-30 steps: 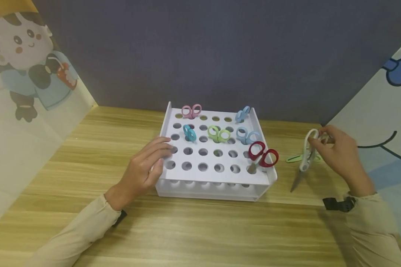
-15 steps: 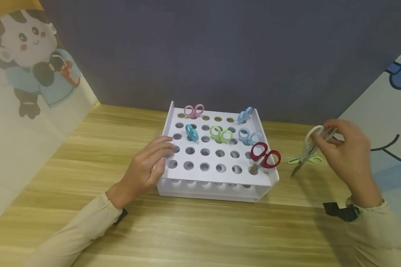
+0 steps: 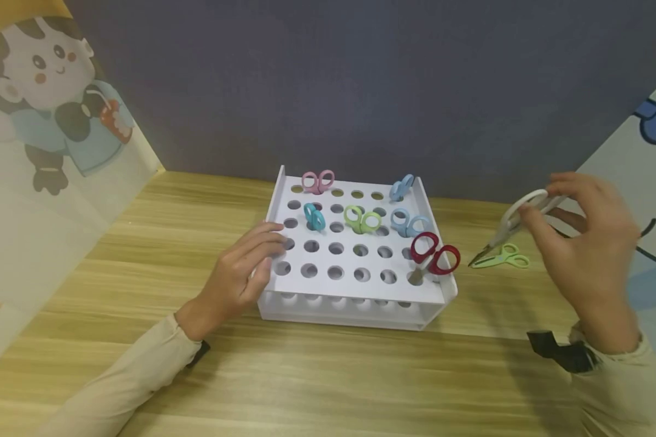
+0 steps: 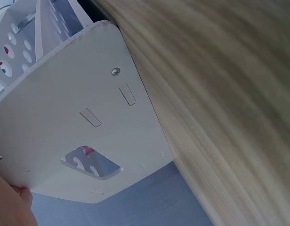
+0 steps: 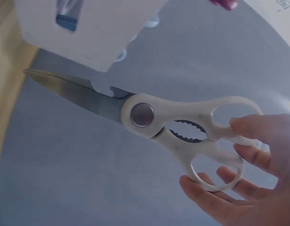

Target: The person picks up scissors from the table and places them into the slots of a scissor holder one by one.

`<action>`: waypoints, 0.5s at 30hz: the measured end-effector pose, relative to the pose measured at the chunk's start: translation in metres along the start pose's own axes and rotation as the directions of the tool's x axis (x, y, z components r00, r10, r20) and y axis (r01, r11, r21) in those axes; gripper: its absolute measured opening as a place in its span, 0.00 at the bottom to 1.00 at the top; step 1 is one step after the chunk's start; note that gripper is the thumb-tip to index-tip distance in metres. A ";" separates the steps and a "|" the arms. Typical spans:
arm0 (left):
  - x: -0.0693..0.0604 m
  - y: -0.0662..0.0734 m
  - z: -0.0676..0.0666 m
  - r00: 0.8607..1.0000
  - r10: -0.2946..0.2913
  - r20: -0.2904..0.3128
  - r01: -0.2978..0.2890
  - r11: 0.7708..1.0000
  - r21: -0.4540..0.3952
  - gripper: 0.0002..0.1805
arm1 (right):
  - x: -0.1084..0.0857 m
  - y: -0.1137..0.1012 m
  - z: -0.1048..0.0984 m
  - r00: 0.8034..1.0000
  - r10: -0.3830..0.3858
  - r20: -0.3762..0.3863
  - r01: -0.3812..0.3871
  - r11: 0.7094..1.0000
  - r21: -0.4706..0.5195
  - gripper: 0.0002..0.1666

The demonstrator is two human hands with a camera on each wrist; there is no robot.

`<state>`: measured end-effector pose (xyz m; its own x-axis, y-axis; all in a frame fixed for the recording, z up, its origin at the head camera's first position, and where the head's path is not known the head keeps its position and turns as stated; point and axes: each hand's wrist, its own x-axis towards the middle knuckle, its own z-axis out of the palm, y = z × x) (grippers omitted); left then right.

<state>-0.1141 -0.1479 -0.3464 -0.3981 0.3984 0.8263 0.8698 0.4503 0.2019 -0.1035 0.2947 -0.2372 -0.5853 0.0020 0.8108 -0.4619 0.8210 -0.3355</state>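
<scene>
White-handled kitchen scissors are held by the handles in my right hand, right of the rack, blades closed and tip pointing left and down. Thumb and fingers grip the two handle loops. My left hand rests on the left edge of the white rack, its fingertips on the top board; the left wrist view shows the rack's side panel. In the rack's holes stand red scissors, green scissors, teal scissors, pink scissors and two light blue pairs.
Small light-green scissors lie flat on the wooden table, under the white pair's tip. A dark panel stands behind the rack. Printed walls rise at left and right.
My right hand has moved right and up with the white scissors, which have tilted flatter. The light-green scissors show more fully now. My left hand stays on the rack.
</scene>
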 end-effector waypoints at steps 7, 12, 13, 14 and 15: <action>0.000 0.001 0.000 1.000 0.000 -0.004 0.000 1.000 -0.003 0.19 | 0.013 -0.025 -0.008 0.995 -0.012 -0.099 0.020 0.996 0.081 0.18; 0.000 0.001 -0.001 1.000 -0.001 -0.004 0.001 1.000 -0.003 0.19 | 0.021 -0.045 -0.013 0.989 -0.012 -0.147 0.032 0.990 0.135 0.20; 0.000 0.001 -0.001 1.000 0.001 -0.003 -0.001 1.000 -0.003 0.19 | 0.022 -0.048 -0.013 0.988 -0.014 -0.152 0.036 0.988 0.147 0.21; 0.000 0.001 -0.001 1.000 0.001 -0.002 -0.001 1.000 -0.003 0.19 | 0.023 -0.051 -0.014 0.987 -0.014 -0.161 0.041 0.985 0.166 0.21; 0.000 0.001 -0.001 1.000 0.001 0.000 -0.001 1.000 -0.003 0.19 | 0.025 -0.054 -0.014 0.985 -0.012 -0.173 0.045 0.980 0.192 0.21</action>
<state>-0.1129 -0.1485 -0.3458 -0.3972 0.3985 0.8267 0.8710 0.4475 0.2028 -0.0840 0.2582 -0.1925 -0.4557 0.0912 0.8854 -0.6076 0.6951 -0.3843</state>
